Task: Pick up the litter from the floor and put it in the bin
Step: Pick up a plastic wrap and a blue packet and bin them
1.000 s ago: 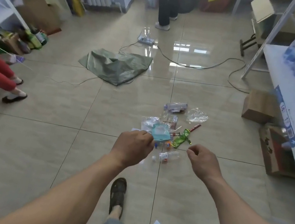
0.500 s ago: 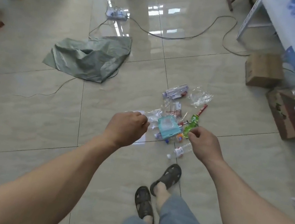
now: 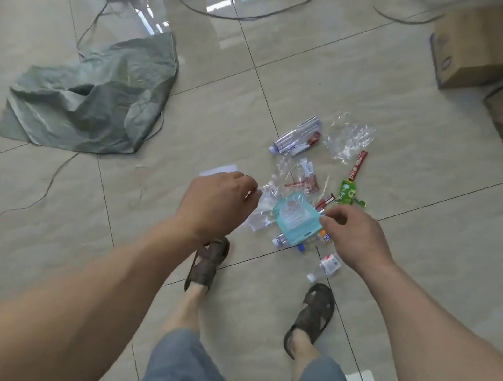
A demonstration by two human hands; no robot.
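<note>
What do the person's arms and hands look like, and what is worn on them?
Both arms are bare from the picture's edge down to the wrist: no sleeve shows. The left hand and the right hand wear no glove, and I see no watch, ring or bracelet. Lower down, grey-blue trousers and dark brown sandals are worn.

A storeroom or workroom, by the look: glossy tiled floor point(image 3: 31, 252), cardboard boxes point(image 3: 477, 45) far right, trailing cables point(image 3: 240, 15) (power strip far left).
</note>
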